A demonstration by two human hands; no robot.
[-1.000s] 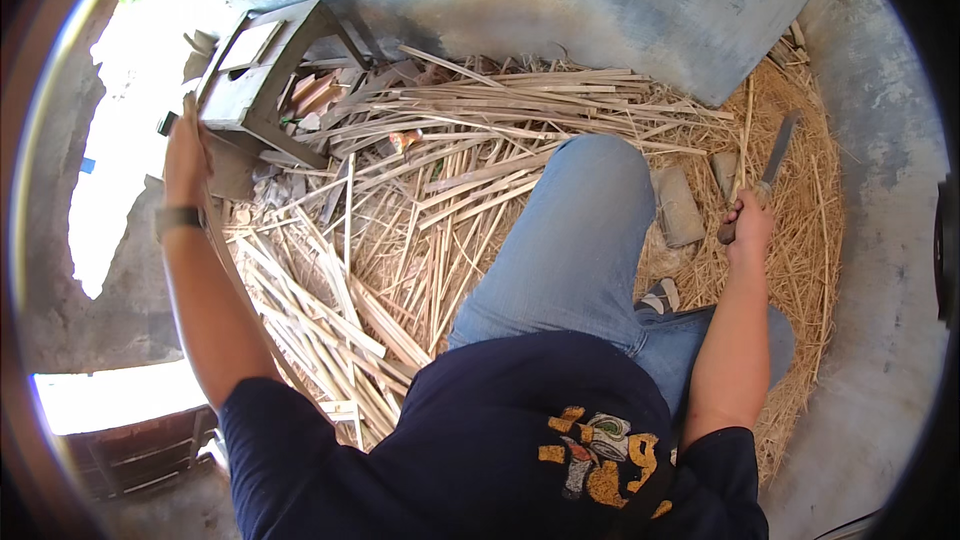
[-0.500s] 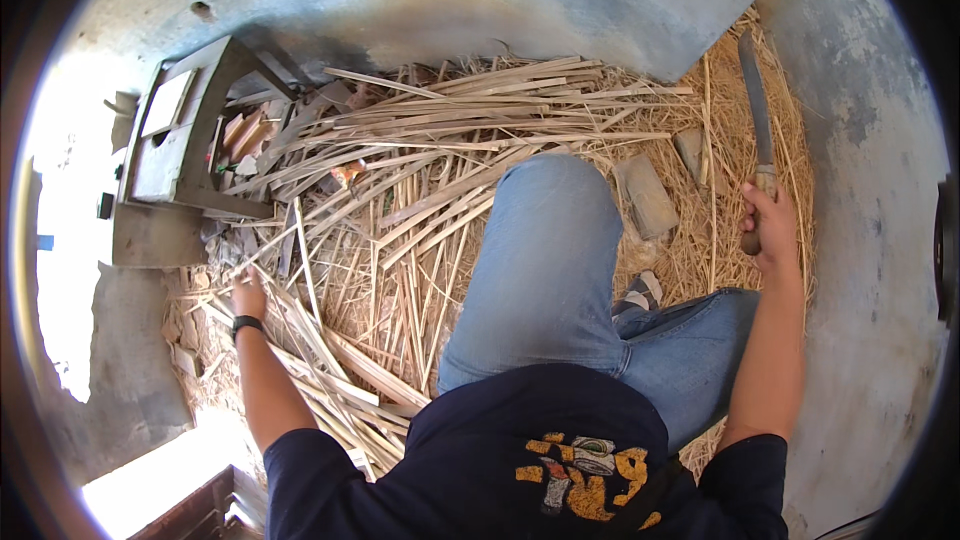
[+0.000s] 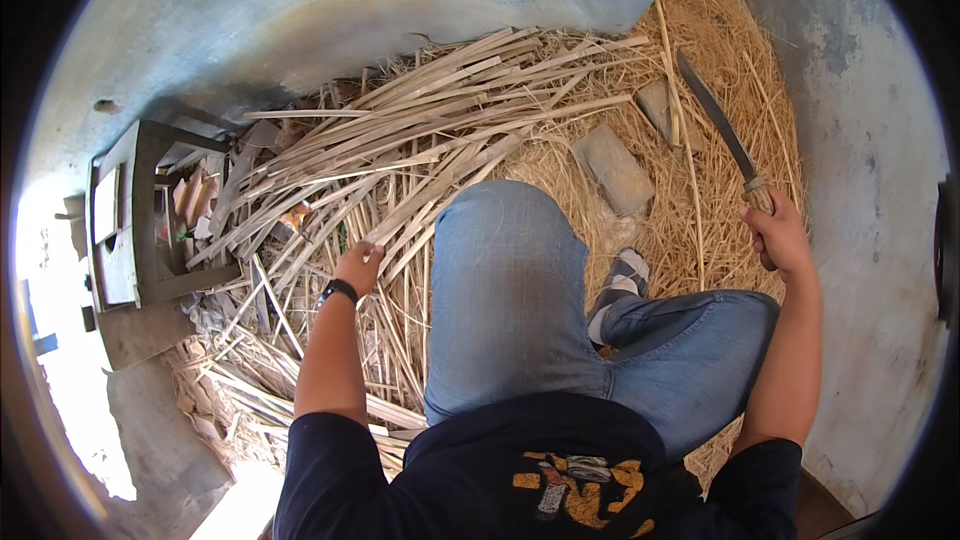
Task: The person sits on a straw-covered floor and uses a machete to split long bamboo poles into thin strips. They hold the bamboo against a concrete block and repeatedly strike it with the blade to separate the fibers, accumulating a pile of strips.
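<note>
My right hand [image 3: 781,235] is closed round the wooden handle of a machete [image 3: 722,123]. Its long, dark, slightly curved blade points up and to the left, over loose straw-like shavings [image 3: 735,30]. In front of my left knee, my left hand [image 3: 358,266] has its fingers curled at the near end of some pale split wood strips [image 3: 405,217], which look like bamboo. What lies between those fingers, if anything, is hidden. More long strips [image 3: 470,80] lie in a loose heap beyond it.
A brick-like block [image 3: 613,170] sits right of my knee, with another block [image 3: 657,112] farther off. At the left stands a worn wooden cabinet [image 3: 150,215]. Blue-grey walls [image 3: 860,140] close in the far and right sides. More strips [image 3: 250,395] lie at the lower left.
My left hand has moved right, from the strips by the cabinet to those near my knee. The machete, still in my right hand, has tilted farther left. The view has turned somewhat.
</note>
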